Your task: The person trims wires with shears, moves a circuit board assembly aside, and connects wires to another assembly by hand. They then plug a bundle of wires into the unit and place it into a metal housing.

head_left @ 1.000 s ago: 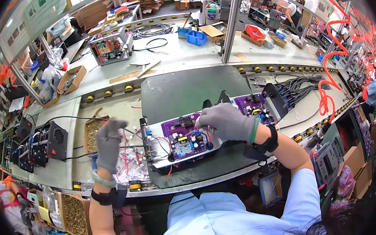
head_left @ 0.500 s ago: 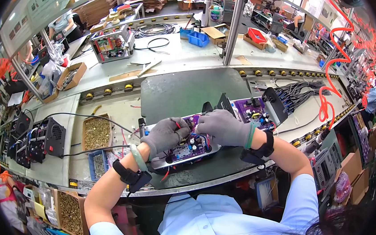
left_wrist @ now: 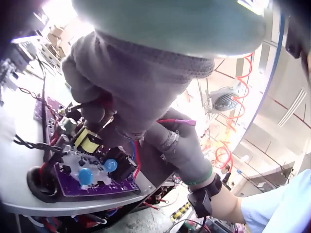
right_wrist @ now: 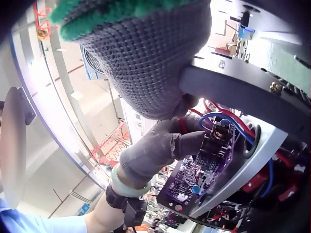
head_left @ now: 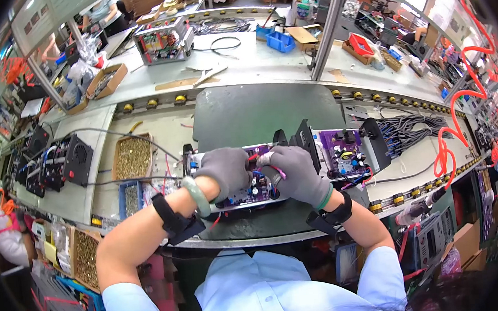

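Observation:
Both gloved hands work close together over a purple circuit board [left_wrist: 97, 191] in a light metal housing [left_wrist: 19, 191]. My left hand [head_left: 227, 172] bends over the board, fingers curled round a red wire [right_wrist: 182, 126]. My right hand [head_left: 298, 175] is just beside it, gripping a red wire whose purple-sleeved end [left_wrist: 184, 122] sticks out past the fingers. Red and blue wires [right_wrist: 226, 115] loop up from the board near the fingertips. A yellow-wrapped transformer [left_wrist: 87, 141] and blue disc parts [left_wrist: 85, 176] show below the left hand. The left fingertips are partly hidden in the head view.
A second purple board [head_left: 340, 147] in its housing is right of the hands, near a bundle of dark cables [head_left: 412, 129]. Black fan units [head_left: 74, 159] stand at the left. Boxes of small screws [head_left: 132, 157] and a blue bin [head_left: 130, 200] are near the left forearm.
My left hand has come from the left of the housing to the board beside the right hand. The right hand has turned, and a purple-ended wire now shows across its fingers.

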The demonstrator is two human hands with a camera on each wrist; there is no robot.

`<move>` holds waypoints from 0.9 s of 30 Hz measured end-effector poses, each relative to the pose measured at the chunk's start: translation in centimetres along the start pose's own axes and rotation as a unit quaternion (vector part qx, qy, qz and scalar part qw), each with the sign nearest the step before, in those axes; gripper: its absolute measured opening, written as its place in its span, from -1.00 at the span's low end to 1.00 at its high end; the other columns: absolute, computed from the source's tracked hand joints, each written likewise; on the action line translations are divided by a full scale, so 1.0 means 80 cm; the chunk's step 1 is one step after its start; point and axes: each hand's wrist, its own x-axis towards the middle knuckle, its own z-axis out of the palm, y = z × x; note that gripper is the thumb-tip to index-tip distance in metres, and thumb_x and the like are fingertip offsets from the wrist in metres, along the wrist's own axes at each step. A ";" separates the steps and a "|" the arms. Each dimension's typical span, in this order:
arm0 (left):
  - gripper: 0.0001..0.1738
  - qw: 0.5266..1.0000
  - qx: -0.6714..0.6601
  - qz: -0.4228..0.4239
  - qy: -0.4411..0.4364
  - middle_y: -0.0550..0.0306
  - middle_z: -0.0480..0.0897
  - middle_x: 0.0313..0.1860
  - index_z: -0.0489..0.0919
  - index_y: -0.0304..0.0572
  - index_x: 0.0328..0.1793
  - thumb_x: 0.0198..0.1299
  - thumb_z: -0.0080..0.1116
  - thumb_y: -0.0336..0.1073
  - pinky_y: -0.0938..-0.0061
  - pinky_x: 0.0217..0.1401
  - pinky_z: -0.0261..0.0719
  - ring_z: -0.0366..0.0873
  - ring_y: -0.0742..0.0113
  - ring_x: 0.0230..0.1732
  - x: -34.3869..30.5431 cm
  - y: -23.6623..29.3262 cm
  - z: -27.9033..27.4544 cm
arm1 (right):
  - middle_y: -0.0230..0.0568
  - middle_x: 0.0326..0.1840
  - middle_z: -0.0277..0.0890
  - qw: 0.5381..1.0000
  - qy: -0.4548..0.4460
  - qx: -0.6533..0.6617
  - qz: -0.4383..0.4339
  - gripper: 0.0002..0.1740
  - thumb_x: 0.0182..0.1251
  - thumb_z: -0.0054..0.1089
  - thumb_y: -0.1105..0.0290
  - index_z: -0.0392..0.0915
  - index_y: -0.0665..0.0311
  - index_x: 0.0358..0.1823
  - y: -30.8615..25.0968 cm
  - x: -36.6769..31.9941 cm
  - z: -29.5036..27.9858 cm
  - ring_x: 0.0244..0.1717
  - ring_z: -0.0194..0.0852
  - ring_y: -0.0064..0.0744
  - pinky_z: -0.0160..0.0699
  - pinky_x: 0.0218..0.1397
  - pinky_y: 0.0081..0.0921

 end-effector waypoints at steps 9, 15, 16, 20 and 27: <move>-0.73 0.993 -0.004 -0.111 -0.036 -0.23 0.78 -0.18 0.79 -0.25 -0.14 0.05 0.36 -0.29 0.15 0.03 0.71 0.79 -0.10 -0.07 0.017 0.025 -0.012 | -0.06 -0.25 0.69 0.974 0.125 0.182 0.038 -0.81 0.17 0.39 0.57 0.70 0.26 -0.17 0.006 -0.004 0.006 -0.28 0.73 -0.08 0.65 -0.23 -0.34; -0.76 0.988 0.012 -0.155 0.010 -0.15 0.79 -0.19 0.80 -0.15 -0.14 0.08 0.34 -0.27 0.16 0.00 0.71 0.79 -0.06 -0.09 0.015 0.035 0.006 | -0.06 -0.25 0.69 0.961 0.160 0.224 0.035 -0.84 0.22 0.37 0.58 0.68 0.31 -0.17 0.007 -0.006 0.011 -0.28 0.73 -0.16 0.64 -0.22 -0.40; -0.76 0.988 0.014 -0.156 0.010 -0.15 0.79 -0.19 0.80 -0.15 -0.14 0.08 0.34 -0.27 0.16 0.00 0.71 0.79 -0.06 -0.09 0.014 0.036 0.010 | -0.06 -0.24 0.69 0.954 0.180 0.238 0.028 -0.85 0.24 0.36 0.59 0.67 0.32 -0.16 0.008 -0.006 0.012 -0.28 0.73 -0.18 0.64 -0.22 -0.42; -0.80 0.992 0.026 -0.122 0.009 -0.16 0.77 -0.28 0.79 -0.12 -0.21 0.11 0.23 -0.27 0.16 -0.01 0.68 0.77 -0.07 -0.16 0.008 0.036 0.013 | -0.06 -0.23 0.69 0.934 0.214 0.281 0.053 -0.86 0.27 0.34 0.59 0.67 0.36 -0.15 0.011 -0.009 0.015 -0.26 0.73 -0.20 0.63 -0.20 -0.44; -0.81 0.951 -0.266 -0.131 -0.087 0.08 0.63 -0.47 0.75 -0.21 -0.32 0.14 0.22 -0.27 0.32 -0.34 0.51 0.57 0.24 -0.44 0.019 0.007 0.017 | -0.07 -0.23 0.68 0.937 0.226 0.263 0.046 -0.85 0.26 0.33 0.58 0.67 0.29 -0.14 0.016 -0.011 0.020 -0.25 0.73 -0.12 0.64 -0.21 -0.37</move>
